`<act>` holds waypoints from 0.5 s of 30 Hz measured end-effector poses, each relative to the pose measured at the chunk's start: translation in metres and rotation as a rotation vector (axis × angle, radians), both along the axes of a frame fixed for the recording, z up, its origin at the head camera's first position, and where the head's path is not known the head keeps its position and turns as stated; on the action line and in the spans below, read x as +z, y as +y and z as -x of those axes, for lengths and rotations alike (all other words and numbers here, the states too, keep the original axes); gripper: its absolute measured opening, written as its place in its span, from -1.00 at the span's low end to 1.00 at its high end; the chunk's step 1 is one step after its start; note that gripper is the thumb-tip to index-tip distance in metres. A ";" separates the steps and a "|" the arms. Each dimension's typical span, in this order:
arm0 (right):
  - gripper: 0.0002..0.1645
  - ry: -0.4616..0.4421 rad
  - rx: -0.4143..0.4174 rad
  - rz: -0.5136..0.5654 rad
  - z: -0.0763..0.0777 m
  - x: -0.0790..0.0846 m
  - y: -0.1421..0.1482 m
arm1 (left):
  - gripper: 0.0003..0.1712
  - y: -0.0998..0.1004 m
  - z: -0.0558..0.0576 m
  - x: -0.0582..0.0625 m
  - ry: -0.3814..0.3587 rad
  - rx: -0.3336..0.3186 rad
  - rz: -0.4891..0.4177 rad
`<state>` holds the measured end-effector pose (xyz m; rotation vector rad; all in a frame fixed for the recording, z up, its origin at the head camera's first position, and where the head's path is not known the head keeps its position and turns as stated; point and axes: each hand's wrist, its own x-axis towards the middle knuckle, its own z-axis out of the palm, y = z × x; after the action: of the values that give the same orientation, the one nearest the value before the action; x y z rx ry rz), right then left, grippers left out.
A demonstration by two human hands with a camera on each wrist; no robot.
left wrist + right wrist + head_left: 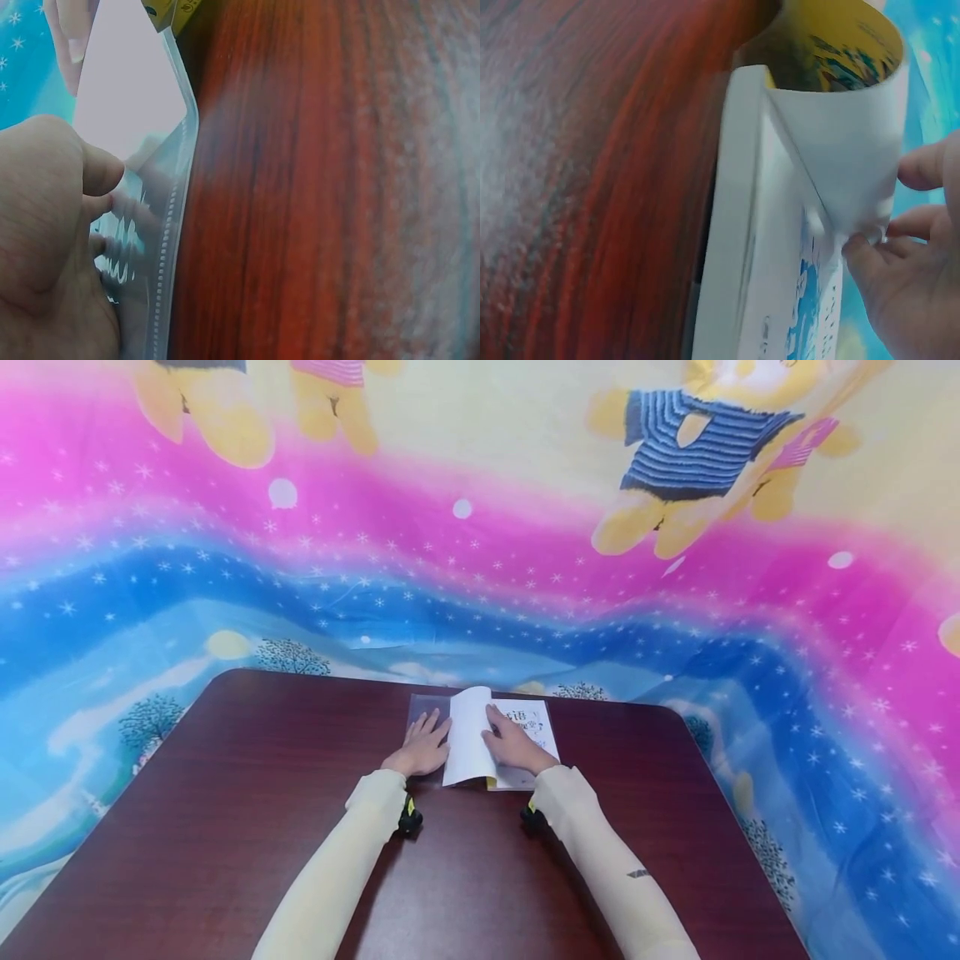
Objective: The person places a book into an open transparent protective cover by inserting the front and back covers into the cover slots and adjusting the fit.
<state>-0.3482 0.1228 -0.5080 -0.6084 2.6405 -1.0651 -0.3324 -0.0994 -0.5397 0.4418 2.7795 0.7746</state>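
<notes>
Pale sleeves [318,877] reach toward a book [516,778] lying lengthwise away; its bent cover [467,735] rises between left hand [422,747] (nearer its left edge), fingers spread on clear plastic [429,702], and right hand [517,746], fingers apart, pressing.

Curled sheet [468,735] smooth paper; clear cover [142,262] glossy plastic; tabletop [450,877] shiny wood-grained; backdrop [480,560] cloth

Red-brn tbl [225,818] w/ multicol. bear-print cloth [465,560] behind it.

The left hand [422,750] rests on clear plastic [429,704]; the right hand [519,747] apparently touches a white flap [467,739].
</notes>
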 end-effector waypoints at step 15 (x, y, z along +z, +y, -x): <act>-0.20 -0.069 0.007 0.101 0.000 -0.009 0.006 | -0.32 0.001 -0.003 0.002 0.025 0.003 -0.020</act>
<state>-0.3480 0.1292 -0.5168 -0.5896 2.5361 -1.2017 -0.3298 -0.0985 -0.5382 0.4545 2.7982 0.8029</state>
